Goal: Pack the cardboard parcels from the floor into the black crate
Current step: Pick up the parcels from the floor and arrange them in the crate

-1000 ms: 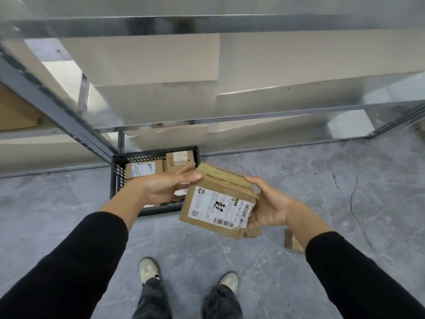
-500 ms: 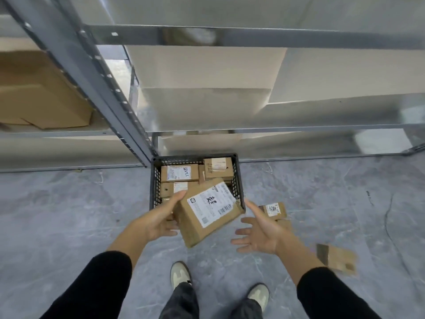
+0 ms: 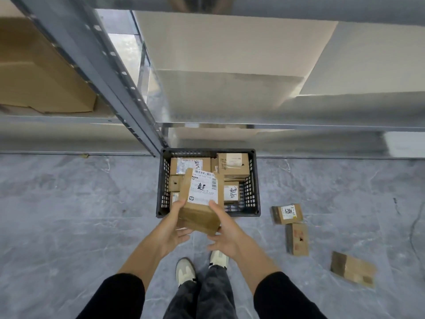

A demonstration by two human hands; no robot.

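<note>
Against half a second ago, the parcel (image 3: 200,199) has swung round so that its label runs lengthwise away from the camera. The right hand (image 3: 226,233), which was spread and clear of it, now touches it. The parcel sits tilted at the centre of the frame, its far end over the inside of the black crate (image 3: 256,185) and its near end overlapping the crate's near rim. The left hand (image 3: 174,229) grips it, thumb along the left edge and fingers curled under the near end. The right hand lays its thumb on the right edge, with its fingers spread and fairly straight below. The white label bears barcodes, a row of digits too blurred to read, and a large handwritten Chinese character in black. Parcels inside the crate carry white labels with black handwriting too. At lower right on the grey floor lie a labelled box (image 3: 287,214) with handwritten characters, a plain box (image 3: 297,239) just below it, and a blurred third box (image 3: 353,269).
</note>
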